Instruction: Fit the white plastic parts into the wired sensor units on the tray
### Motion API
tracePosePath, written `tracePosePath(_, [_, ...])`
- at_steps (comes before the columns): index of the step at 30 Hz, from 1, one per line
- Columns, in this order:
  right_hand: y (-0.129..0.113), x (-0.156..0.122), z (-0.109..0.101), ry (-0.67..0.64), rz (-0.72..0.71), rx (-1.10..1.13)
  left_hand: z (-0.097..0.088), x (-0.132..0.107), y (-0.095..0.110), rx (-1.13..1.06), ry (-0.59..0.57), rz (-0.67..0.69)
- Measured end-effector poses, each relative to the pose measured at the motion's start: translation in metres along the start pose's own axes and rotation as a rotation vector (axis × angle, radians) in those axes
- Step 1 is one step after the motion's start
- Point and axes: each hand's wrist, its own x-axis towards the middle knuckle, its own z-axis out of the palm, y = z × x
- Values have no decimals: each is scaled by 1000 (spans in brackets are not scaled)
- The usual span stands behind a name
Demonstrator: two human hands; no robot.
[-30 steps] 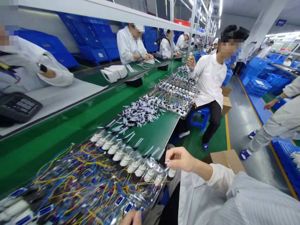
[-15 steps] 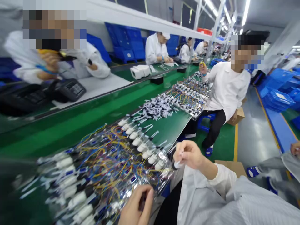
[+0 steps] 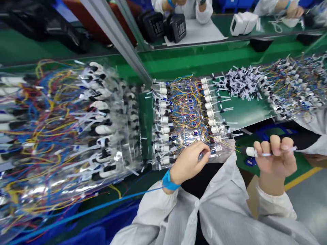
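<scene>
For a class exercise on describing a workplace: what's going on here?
A person in a white coat works at a green conveyor belt. Their left hand, wearing a blue wrist strap, touches a clear plastic pack of white-capped parts and coloured wires. Their right hand holds a single white-capped part clear of the pack.

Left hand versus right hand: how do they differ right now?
The left hand rests on the clear bagged wiring, while the right hand is raised off to the side, away from the bags. The right hand grips a white-capped part; what the left hand pinches, if anything, is unclear. The left wrist wears a blue strap; the right wrist shows none. Both hands are bare, emerging from white sleeves.
</scene>
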Motion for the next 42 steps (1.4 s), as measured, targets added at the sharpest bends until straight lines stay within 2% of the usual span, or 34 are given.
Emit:
tracePosePath(3, [1, 1, -8, 31, 2, 0, -5, -1, 10, 70, 5, -9])
tracePosePath(8, [-2, 6, -21, 118, -12, 76, -7, 8, 7, 192, 216, -27])
tracePosePath(10, [-3, 8, -27, 122, -27, 112, -4, 15, 2, 256, 250, -41])
tracePosePath(14, [-4, 8, -35, 143, 28, 73, 3, 29, -5, 380, 227, -121])
tracePosePath(20, [1, 4, -31, 150, -21, 27, 6, 34, -9, 431, 252, -200])
tracePosePath(24, [3, 2, -31, 181, 14, -4, 5, 34, -13, 483, 246, -175])
tracePosePath(29, [7, 1, -30, 134, 18, 76, 5, 34, -14, 518, 235, -152])
tracePosePath(34, [9, 3, -28, 182, 37, 27, 6, 34, -13, 530, 165, -83])
tracePosePath(38, [10, 3, -31, 228, 40, -74, 5, 35, -16, 541, 169, -123])
tracePosePath(42, [10, 2, -35, 180, 34, -33, -2, 34, -19, 529, 178, -140])
